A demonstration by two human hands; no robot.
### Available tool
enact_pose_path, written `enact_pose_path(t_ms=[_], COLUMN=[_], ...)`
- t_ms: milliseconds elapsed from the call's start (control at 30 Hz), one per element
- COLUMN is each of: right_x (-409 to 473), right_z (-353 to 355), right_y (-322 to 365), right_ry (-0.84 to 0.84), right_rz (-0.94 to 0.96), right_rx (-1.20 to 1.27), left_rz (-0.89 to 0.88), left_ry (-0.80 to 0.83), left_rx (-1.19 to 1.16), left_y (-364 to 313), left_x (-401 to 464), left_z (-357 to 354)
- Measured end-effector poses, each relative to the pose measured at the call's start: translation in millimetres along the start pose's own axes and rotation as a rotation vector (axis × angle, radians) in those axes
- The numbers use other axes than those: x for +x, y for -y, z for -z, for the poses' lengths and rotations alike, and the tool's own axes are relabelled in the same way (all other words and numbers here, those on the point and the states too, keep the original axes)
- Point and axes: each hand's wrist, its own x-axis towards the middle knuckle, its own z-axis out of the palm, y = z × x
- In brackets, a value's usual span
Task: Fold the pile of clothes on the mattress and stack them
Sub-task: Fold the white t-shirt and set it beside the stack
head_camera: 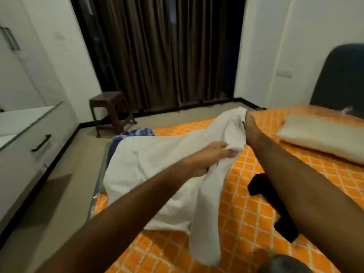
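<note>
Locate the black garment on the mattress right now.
Head view, right of centre: the black garment lies flat on the orange mattress sheet, partly hidden under the right forearm, to the right of the white garment both hands hold.

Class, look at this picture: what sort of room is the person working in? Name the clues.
Most likely a bedroom: a mattress in an orange patterned sheet with a pillow on it, a white wardrobe, and dark curtains.

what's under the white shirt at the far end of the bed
A blue patterned garment pokes out from under the white shirt, which both hands hold. How much more clothing lies beneath is covered.
</note>
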Motion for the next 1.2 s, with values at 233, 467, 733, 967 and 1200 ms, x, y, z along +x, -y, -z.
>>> enact_pose_path(t_ms=[233, 467, 733, 967, 1200], right_x=[63, 5, -115, -131, -144], right_z=[179, 258, 211, 176, 198], right_y=[-95, -163, -195, -215, -172], right_ry=[-0.399, -0.410, 0.870, 0.978, 0.996], right_rz=[-0.167, -0.051, -0.022, 0.054, -0.045], right_rx=[-0.367, -0.886, -1.420, -1.791, -1.779], left_rz=[0.269, 0.114, -0.237, -0.139, 0.003], left_ry=[0.049, 0.148, 0.170, 0.076, -0.009], left_rx=[-0.151, 0.030, 0.975, 1.495, 1.611], left_y=[114, 177, 274, 317, 312], left_x=[110, 130, -2, -67, -61], left_z=[-109, -118, -15, 11, 27])
